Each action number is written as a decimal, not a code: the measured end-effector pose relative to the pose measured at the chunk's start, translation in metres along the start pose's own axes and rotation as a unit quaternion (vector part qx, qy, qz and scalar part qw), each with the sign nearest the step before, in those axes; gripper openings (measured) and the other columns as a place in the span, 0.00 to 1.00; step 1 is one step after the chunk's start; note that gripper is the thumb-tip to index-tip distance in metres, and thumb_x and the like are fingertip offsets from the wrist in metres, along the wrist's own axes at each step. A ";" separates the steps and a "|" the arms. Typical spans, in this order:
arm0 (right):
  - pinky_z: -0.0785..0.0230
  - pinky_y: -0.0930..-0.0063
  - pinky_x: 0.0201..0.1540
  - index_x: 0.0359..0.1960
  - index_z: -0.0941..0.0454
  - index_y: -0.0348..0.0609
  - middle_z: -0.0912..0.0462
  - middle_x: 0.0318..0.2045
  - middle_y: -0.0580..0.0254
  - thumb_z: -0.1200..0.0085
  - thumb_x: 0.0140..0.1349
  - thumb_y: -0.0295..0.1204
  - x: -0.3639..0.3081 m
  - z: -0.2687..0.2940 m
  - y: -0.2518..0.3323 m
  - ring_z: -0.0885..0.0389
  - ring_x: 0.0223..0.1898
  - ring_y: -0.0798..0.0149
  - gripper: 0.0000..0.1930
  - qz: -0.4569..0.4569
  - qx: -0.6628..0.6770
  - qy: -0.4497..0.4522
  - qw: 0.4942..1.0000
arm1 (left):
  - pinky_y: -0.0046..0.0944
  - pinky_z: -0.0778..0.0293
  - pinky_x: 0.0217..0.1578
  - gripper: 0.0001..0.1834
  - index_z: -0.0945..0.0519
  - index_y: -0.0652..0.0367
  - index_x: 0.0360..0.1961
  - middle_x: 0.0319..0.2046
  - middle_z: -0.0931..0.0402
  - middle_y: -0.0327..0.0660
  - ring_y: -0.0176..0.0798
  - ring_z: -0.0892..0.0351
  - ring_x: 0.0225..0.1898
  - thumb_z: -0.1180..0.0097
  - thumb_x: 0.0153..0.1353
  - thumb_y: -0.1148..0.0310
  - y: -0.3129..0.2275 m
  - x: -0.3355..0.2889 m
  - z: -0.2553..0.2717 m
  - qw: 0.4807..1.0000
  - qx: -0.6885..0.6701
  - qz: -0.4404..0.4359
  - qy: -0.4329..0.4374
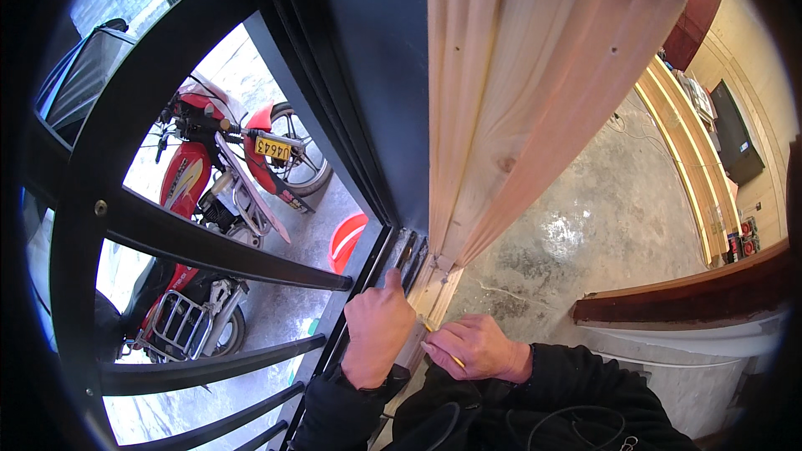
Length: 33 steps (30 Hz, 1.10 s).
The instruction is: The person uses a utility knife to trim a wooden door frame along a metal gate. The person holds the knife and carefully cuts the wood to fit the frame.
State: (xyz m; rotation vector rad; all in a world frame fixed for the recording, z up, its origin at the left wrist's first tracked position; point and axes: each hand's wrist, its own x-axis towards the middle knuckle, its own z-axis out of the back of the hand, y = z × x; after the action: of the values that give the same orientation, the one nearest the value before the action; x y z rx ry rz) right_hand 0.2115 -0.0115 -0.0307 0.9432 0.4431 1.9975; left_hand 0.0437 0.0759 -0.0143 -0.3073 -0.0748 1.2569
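Observation:
My right hand [478, 348] is closed on a thin yellow pencil [457, 360], its tip by the edge of the pale wooden sill [449, 291]. To its left my left hand [378, 324] rests over the dark window track [407, 252], curled, with one digit stretched toward the far end. What its fingers hold, if anything, is hidden beneath it. Beyond both hands rises the grooved pale wood casing [518, 75], standing against the black window frame [372, 83].
Black curved bars [225, 238] cross the opening at left. Outside stand a red motorcycle [188, 179] and a red bucket [345, 242]. On the right are long planks [689, 150], a black case [737, 138], a dark brown wooden edge [685, 294] and concrete floor [555, 234].

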 end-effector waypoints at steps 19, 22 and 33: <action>0.29 0.63 0.24 0.33 0.23 0.46 0.23 0.24 0.63 0.37 0.65 0.32 0.000 0.001 -0.002 0.21 0.21 0.57 0.07 0.006 0.009 0.007 1.000 | 0.67 0.22 0.29 0.09 0.20 0.59 0.39 0.22 0.19 0.60 0.68 0.16 0.27 0.48 0.60 0.70 -0.004 0.013 -0.008 0.999 -0.031 0.009 -0.026; 0.29 0.63 0.24 0.34 0.23 0.46 0.23 0.23 0.63 0.37 0.64 0.32 -0.001 0.001 -0.003 0.21 0.21 0.56 0.07 0.007 0.009 0.009 1.000 | 0.66 0.23 0.28 0.08 0.20 0.60 0.38 0.22 0.19 0.60 0.68 0.17 0.26 0.48 0.59 0.71 -0.006 0.011 -0.002 0.999 -0.020 0.006 -0.030; 0.30 0.64 0.24 0.33 0.22 0.46 0.25 0.23 0.62 0.37 0.63 0.30 -0.002 0.004 -0.001 0.23 0.19 0.57 0.06 0.007 0.005 0.009 1.000 | 0.66 0.22 0.33 0.09 0.18 0.60 0.37 0.23 0.19 0.60 0.68 0.16 0.29 0.49 0.58 0.71 -0.015 0.021 0.014 1.000 -0.001 -0.003 -0.020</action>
State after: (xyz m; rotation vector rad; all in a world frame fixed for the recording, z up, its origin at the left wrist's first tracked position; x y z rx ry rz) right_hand 0.2160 -0.0125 -0.0299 0.9375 0.4580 2.0195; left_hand 0.0612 0.0942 0.0005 -0.2839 -0.1115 1.2576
